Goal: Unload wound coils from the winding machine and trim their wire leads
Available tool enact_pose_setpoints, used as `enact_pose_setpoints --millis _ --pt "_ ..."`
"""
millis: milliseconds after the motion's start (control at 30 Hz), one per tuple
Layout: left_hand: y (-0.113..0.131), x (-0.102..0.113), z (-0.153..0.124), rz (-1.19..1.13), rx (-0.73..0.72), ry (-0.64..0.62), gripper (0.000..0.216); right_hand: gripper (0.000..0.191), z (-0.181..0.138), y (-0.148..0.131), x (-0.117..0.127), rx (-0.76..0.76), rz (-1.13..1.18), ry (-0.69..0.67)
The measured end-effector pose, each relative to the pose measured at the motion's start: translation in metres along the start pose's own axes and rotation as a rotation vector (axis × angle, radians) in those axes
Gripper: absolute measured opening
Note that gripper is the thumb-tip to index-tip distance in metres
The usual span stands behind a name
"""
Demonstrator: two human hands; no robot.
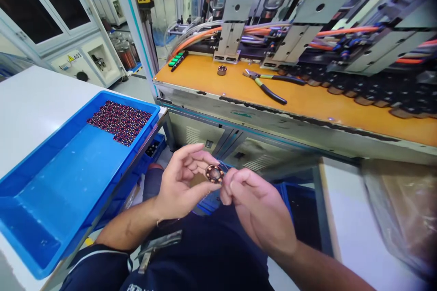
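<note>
In front of my body, my left hand (182,182) pinches a small ring-shaped motor stator (215,173) between thumb and fingers. Its open centre faces me, and copper-coloured coils sit around a dark ring. At its right edge is my right hand (259,207), with thumb and fingertips pressed together. Whatever those fingertips hold, if anything, is too small to make out. A similar stator (221,70) rests on the orange bench top ahead, beside cutting pliers (269,84) with black and yellow handles.
To the left, a blue tray (64,163) on a white table holds many small parts (119,120) packed in its far corner. Machine fixtures with orange hoses (198,38) line the bench (191,77). At right, a plastic-covered box (403,209) stands on a white surface.
</note>
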State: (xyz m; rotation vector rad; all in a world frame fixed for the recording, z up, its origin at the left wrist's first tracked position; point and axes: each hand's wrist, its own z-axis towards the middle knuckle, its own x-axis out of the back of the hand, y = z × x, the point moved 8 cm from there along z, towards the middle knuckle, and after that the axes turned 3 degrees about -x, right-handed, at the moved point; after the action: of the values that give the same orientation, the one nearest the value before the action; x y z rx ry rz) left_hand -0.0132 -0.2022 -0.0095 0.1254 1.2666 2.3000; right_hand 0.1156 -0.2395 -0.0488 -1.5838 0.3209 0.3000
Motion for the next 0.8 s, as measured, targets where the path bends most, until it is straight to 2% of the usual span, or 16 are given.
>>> enact_pose_setpoints --millis 200,300,433,533,667,800 --pt "0.0 -0.011 -0.003 0.006 0.009 -0.109 0.073 0.018 -0.001 -0.006 0.002 0.007 -0.062 -0.054" --pt "-0.004 -0.014 -0.004 -0.062 0.057 -0.117 0.072 0.019 -0.004 -0.008 0.005 0.032 -0.067 -0.036" --pt "-0.013 -0.014 -0.007 -0.236 0.23 -0.116 0.047 0.021 -0.01 -0.007 0.008 0.026 -0.104 -0.069" --pt "-0.015 -0.016 -0.007 -0.275 0.305 -0.157 0.031 0.022 -0.01 -0.02 0.007 0.033 -0.186 -0.123" --pt "-0.016 -0.02 -0.005 -0.253 0.308 -0.203 0.037 0.029 -0.006 -0.032 0.004 -0.071 -0.373 -0.104" --pt "-0.023 -0.018 -0.006 -0.242 0.347 -0.144 0.036 0.033 -0.007 -0.03 0.005 -0.124 -0.436 -0.122"
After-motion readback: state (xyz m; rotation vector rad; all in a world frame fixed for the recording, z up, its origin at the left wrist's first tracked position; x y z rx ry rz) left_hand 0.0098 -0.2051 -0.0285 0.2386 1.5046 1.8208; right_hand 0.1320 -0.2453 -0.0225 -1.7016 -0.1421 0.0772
